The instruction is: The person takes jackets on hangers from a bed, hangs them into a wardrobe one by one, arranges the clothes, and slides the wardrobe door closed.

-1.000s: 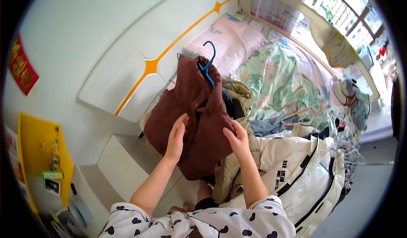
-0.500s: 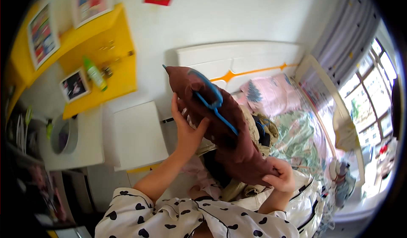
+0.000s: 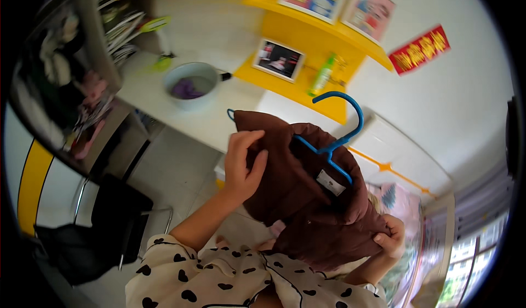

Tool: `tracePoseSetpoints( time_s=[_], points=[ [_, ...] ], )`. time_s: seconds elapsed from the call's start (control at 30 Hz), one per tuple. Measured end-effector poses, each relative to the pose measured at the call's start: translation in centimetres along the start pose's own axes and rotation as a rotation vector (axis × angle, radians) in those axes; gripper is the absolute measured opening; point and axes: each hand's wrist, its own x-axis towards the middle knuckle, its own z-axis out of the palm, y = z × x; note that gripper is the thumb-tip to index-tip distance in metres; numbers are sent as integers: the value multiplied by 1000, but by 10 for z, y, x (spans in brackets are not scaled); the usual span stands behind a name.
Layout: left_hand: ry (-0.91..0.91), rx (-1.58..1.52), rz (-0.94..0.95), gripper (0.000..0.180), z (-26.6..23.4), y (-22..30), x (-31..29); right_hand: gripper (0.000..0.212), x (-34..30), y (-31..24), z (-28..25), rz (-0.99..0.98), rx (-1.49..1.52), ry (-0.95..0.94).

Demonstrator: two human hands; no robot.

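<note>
A dark brown jacket (image 3: 274, 182) hangs from a blue hanger (image 3: 350, 127) in front of my chest. The hanger's hook rises out of the collar, and one tip sticks out past the left shoulder of the cloth. A white label (image 3: 331, 183) shows inside the neck opening. My left hand (image 3: 245, 165) is closed on the jacket's left shoulder, thumb and fingers curved over the fabric. On the other side, my right hand (image 3: 390, 237) grips the cloth between thumb and fingers. Folds hide the rest of the hanger.
Behind the jacket is a white desk (image 3: 148, 89) bearing a light blue pot (image 3: 192, 101) with purple cloth inside. A yellow shelf (image 3: 307, 97) holds a framed picture and a green bottle (image 3: 323, 75). A black chair (image 3: 118, 204) stands left; a bed with a white headboard (image 3: 405, 149) is right.
My view has swung left, bringing the desk and chair in. The jacket has turned so its collar and label face me, and the hanger's hook now stands up. Both hands stay on the jacket.
</note>
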Motion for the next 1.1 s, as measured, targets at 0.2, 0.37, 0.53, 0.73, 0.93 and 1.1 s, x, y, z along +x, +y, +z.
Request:
tracePoseSetpoints(
  time_s=[0.2,0.37,0.53,0.73,0.93,1.1],
  points=[
    [14,526,80,60,-138,-13,33,41,111,7,75,-50,21,-315],
    [31,456,67,31,-229,-59,43,38,191,25,128,58,307,-509],
    [65,673,13,28,-281,-37,71,38,266,42,170,141,508,-663],
    [228,933,-36,18,-310,-42,92,40,345,51,238,134,400,-987],
    [317,1001,-11,18,-359,-91,106,41,414,46,332,-145,54,-1525],
    [330,973,-20,20,-409,-136,131,43,437,40,416,146,365,-1506]
  ],
)
